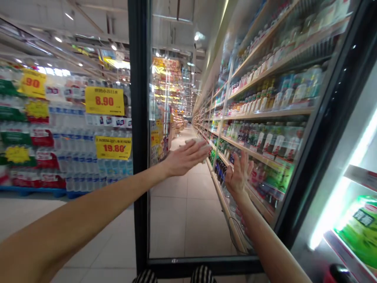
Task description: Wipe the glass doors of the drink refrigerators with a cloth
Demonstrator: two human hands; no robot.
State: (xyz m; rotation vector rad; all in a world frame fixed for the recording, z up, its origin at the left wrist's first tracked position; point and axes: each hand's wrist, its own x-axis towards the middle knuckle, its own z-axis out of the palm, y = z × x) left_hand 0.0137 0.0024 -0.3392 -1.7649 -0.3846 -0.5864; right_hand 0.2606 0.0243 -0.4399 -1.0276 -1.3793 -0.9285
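A glass door (pixel 167 228) in a black frame (pixel 140 118) stands swung out in front of me. My left hand (pixel 188 156) reaches across to the middle of the pane, fingers stretched out flat and pointing right. Along its fingertips runs a pale edge; whether that is a cloth or a reflection, I cannot make out. Lower and to the right, my right hand (pixel 238 175) is raised at the pane with its fingers apart and nothing visible in it. Whether its palm touches the glass is unclear.
Lit cooler shelves (pixel 350 251) with a green package (pixel 359 232) are at the right. Bottled drinks (pixel 271 143) on shelves show in the pane, seen through it or mirrored. Stacked water packs (pixel 79 139) with yellow price signs (pixel 104 101) stand left, beyond the tiled floor (pixel 112 243).
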